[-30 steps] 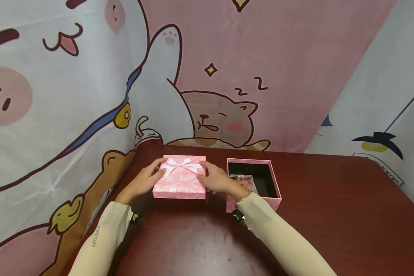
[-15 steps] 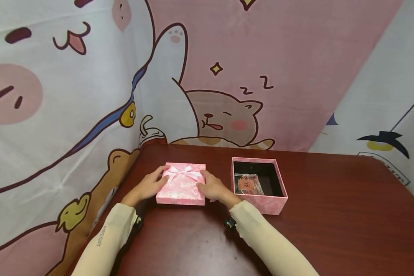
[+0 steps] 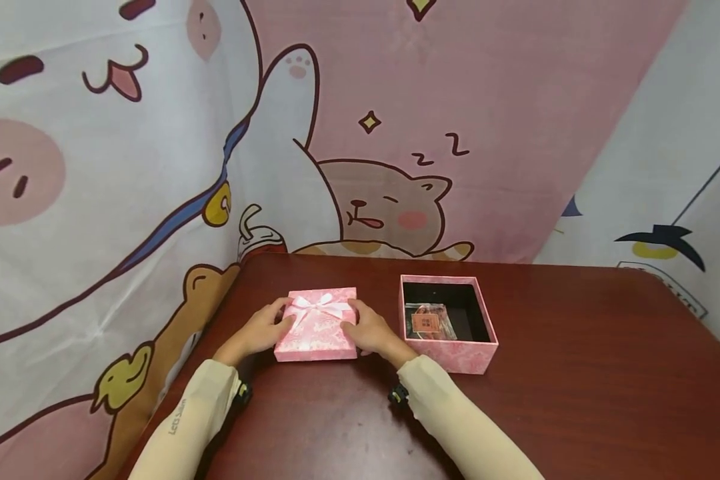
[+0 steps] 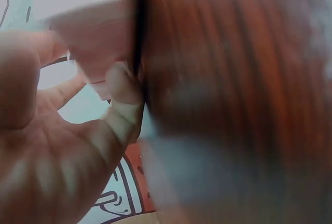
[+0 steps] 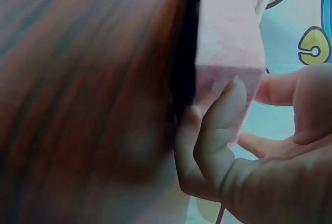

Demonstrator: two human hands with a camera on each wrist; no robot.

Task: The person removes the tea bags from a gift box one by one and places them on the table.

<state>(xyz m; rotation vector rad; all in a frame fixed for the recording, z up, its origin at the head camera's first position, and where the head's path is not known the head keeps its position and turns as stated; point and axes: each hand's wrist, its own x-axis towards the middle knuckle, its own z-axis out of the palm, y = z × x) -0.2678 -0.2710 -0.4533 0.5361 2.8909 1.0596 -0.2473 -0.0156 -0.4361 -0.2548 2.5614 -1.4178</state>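
A pink patterned box lid (image 3: 318, 339) with a pale ribbon bow (image 3: 318, 307) lies level at or just over the table, left of centre in the head view. My left hand (image 3: 261, 331) grips its left side, and my right hand (image 3: 372, 331) grips the right side. In both wrist views curled fingers hold the lid's edges, with a dark strip between lid and table. To the right stands the matching pink box (image 3: 453, 355), open at the top with a black inside. A clear packet with an orange label (image 3: 427, 324) lies in it.
The dark red-brown wooden table (image 3: 576, 360) reaches far to the right of the box. Behind it and along the left hangs a cloth backdrop (image 3: 504, 120) with cartoon animals. Each wrist carries a small black device.
Both hands have brought the lid down and nearer to me. My right forearm has shifted left, so it no longer overlaps the box, which now shows fully.
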